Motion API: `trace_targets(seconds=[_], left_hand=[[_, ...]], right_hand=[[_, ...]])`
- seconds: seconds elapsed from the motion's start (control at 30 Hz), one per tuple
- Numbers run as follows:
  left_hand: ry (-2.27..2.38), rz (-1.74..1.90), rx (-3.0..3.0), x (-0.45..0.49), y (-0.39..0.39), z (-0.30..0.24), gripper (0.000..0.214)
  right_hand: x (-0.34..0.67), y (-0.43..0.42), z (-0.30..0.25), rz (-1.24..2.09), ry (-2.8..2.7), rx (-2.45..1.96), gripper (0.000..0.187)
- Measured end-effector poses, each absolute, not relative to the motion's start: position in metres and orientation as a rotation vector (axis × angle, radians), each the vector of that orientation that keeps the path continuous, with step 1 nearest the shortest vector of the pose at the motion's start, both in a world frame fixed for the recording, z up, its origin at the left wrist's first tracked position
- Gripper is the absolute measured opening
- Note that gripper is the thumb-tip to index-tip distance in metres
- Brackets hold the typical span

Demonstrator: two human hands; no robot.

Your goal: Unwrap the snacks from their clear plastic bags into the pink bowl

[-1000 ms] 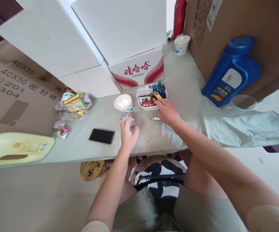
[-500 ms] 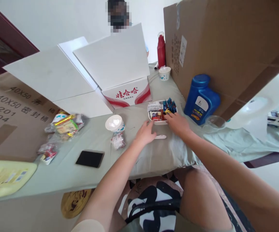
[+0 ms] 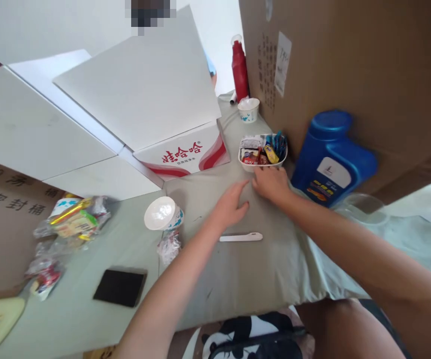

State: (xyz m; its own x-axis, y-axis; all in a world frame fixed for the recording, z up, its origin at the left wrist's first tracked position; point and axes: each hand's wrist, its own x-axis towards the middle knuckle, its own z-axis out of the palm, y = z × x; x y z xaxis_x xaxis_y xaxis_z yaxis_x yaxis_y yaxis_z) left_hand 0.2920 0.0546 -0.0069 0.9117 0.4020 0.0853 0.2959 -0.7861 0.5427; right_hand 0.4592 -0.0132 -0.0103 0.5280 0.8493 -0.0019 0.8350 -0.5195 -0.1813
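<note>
A white tray (image 3: pixel 247 167) filled with small wrapped snacks (image 3: pixel 271 153) stands near the big cardboard box. My right hand (image 3: pixel 271 182) is at the tray's near side, its fingers bent together against the wall; the fingertips are partly hidden. To the left of it, my left hand (image 3: pixel 230 205) is over the tablecloth, thumb and index finger apart, holding nothing and not touching the tray. A slim white utility knife (image 3: pixel 242 237) lies on the cloth just below the left hand.
A blue jug (image 3: pixel 331 159) stands right of the tray. Behind it are a paper bowl (image 3: pixel 248 110) and red bottle (image 3: pixel 240 72). Leftward are another paper bowl (image 3: pixel 163 214), a phone (image 3: pixel 120 287) and bagged snacks (image 3: pixel 73 219). White cartons (image 3: pixel 140 80) and a cardboard box (image 3: pixel 350 75) flank the space.
The tray has slid away from me with my right hand at its near side. My left hand has come off the tray. The view has shifted closer, showing the whole knife.
</note>
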Motion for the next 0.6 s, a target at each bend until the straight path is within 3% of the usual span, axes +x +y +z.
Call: trace_targets(seconds=[0.27, 0.47, 0.6], left_hand=[[0.619, 0.27, 2.466, 0.214, 0.042, 0.019, 0.055], [0.648, 0.444, 2.38, 0.145, 0.024, 0.016, 0.05], [0.8, 0.49, 2.365, 0.084, 0.019, 0.025, 0.047]], right_hand=[[0.487, 0.048, -0.022, 0.37, -1.554, -2.738, 0.057], [0.436, -0.012, -0.045, 0.076, -1.976, -2.437, 0.047], [0.372, -0.035, -0.046, -0.096, -2.151, -1.975, 0.045]])
